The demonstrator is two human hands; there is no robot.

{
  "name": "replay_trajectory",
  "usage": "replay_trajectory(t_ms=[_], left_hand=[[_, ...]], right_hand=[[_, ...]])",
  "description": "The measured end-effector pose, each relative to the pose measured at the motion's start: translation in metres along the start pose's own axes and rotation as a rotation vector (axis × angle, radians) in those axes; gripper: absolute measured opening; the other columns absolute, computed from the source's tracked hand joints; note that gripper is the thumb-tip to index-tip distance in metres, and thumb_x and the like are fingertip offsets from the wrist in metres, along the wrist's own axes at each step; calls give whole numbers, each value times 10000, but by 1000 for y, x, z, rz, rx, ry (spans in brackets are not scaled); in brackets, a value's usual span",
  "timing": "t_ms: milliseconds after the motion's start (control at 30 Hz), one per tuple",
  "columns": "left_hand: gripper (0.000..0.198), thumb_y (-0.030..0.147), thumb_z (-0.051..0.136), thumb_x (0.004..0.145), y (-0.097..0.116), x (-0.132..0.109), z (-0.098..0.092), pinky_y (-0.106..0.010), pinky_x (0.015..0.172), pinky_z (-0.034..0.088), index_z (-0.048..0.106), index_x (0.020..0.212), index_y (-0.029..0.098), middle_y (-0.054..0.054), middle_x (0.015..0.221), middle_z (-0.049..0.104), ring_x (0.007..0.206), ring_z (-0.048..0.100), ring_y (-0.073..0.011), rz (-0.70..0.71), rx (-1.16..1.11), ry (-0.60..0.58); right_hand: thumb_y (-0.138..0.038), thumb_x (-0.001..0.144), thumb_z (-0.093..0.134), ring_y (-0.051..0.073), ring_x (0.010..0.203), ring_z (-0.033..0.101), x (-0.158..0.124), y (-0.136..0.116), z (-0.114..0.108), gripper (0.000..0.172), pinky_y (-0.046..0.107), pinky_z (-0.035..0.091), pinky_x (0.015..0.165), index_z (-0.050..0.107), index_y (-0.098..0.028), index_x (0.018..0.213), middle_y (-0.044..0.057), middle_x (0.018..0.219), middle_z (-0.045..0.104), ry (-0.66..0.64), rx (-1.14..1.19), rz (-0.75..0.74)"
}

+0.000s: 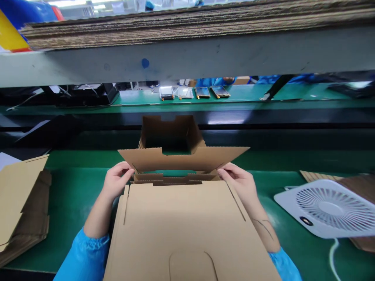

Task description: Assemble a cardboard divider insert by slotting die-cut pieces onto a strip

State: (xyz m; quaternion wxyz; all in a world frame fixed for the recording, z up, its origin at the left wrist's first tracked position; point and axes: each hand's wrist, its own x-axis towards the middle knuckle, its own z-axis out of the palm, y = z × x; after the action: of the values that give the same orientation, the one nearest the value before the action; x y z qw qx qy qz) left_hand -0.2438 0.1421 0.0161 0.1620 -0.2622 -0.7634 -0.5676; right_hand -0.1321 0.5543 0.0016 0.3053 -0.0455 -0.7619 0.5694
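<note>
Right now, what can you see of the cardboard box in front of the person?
The cardboard box is brown corrugated board, die-cut and half folded. Its wide panel lies flat toward the camera, with slits and a curved tab cut in it. The far walls stand up; a long flap is raised. The left hand and right hand pinch that flap's ends. It rests on the green bench.

Factory packing line: green conveyor belt (73,195), stacked cardboard (187,23).

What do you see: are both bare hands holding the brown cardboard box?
Yes, the left hand and right hand each pinch the box at its flap.
</note>
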Motion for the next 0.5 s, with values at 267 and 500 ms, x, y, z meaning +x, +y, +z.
replay_trajectory(t_ms=[267, 500], left_hand=[[186, 327, 862, 848, -6, -2, 2, -215, 547, 508, 753, 798, 185, -33, 751, 673, 606, 603, -134, -32, -143, 22], [237, 383, 837, 860, -3, -1, -2, -232, 523, 516, 752, 759, 186, -39, 697, 693, 584, 625, -155, -19, -9, -48]], right_hand=[[-580, 813, 838, 188, 687, 635, -1, 10, 5, 387, 319, 538, 621, 743, -207, 846, 81, 847, 736, -29, 62, 87], [-573, 818, 809, 187, 689, 618, 1, 4, 2, 393, 317, 511, 620, 712, -195, 774, 79, 830, 716, -78, 14, 78]])
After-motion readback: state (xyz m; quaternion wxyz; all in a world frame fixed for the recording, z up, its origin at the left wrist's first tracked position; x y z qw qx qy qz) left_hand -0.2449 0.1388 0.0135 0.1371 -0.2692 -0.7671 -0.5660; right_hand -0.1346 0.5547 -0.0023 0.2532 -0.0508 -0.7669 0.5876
